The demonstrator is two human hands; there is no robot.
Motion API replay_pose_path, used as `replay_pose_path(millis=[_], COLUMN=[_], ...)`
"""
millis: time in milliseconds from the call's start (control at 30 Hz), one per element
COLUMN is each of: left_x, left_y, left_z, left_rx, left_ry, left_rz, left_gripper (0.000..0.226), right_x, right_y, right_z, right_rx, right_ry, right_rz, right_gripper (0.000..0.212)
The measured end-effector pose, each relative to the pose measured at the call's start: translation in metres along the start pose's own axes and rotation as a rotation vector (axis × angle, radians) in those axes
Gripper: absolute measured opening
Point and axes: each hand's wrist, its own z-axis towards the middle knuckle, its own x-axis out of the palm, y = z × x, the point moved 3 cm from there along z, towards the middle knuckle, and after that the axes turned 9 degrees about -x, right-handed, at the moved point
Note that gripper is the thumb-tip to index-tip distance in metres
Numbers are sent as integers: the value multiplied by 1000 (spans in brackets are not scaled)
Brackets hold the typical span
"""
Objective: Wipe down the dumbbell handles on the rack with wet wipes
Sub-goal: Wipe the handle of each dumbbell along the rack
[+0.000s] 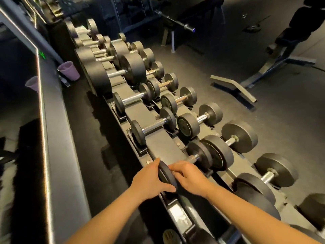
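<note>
Fingers (pixel 155 163) tight on one dumbbell (pixel 200 154): left hand (pixel 151 180) round its matte-black disc head (pixel 166 174), right hand (pixel 190 178) round its chrome handle (pixel 194 157).

The dumbbell (pixel 166 173) I grip has black ends and a silver handle (pixel 194 157). The rack (pixel 158 143) is black. At ten o'clock a cup (pixel 69 70) is purple and a small light (pixel 42 55) glows green.
</note>
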Motion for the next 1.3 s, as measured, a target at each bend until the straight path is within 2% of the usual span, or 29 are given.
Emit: replay_pose_path(millis=[100,233,300,400,467,567,633,733,767,867,967,1133,1233,1300], left_x=[0,1,0,-2,-2,-3,-3,-1,-1,1,0,-1,-2,-2], left_y=[-1,1,1,-1,-1,0,1,0,-1,0,-1,-1,0,-1], left_z=[-1,-3,-2,-1,-1,1,1,1,1,2,0,-4,-4,-4], left_rx=[-1,-14,-7,6,2,-4,-1,5,7,7,13,7,14,17], left_ry=[9,-3,-10,-15,-6,1,-2,-17,-22,-25,-24,-12,-19,-21], left_rz=[-25,-29,-19,11,14,16,19,14,10,-6,-19,-27,-19,-11], left_gripper=[133,132,132,133,135,138,139,138,138,139,139,138,136,134], right_x=[-10,-27,-20,2,-1,-16,-16,6,15,21,16,10,16,24], right_y=[-20,-39,-33,-14,-15,-23,-21,-12,-12,-8,-14,-30,-27,-21], right_z=[11,24,28,22,8,-8,-14,-16,-14,-12,-12,-20,-20,-17], right_rx=[-99,-46,-15,-91,-142,-136,-5,278,313,279,324,480,538,525], right_ry=[30,-68,-86,-18,-40,-150,-294,-414,-406,-319,-309,-716,-776,-755], right_rz=[-224,-415,-359,-203,-223,-470,-546,-190,-46,173,183,341,304,339], right_gripper=[21,20,20,19,14,7,12,15,18,26,29,15,13,16])
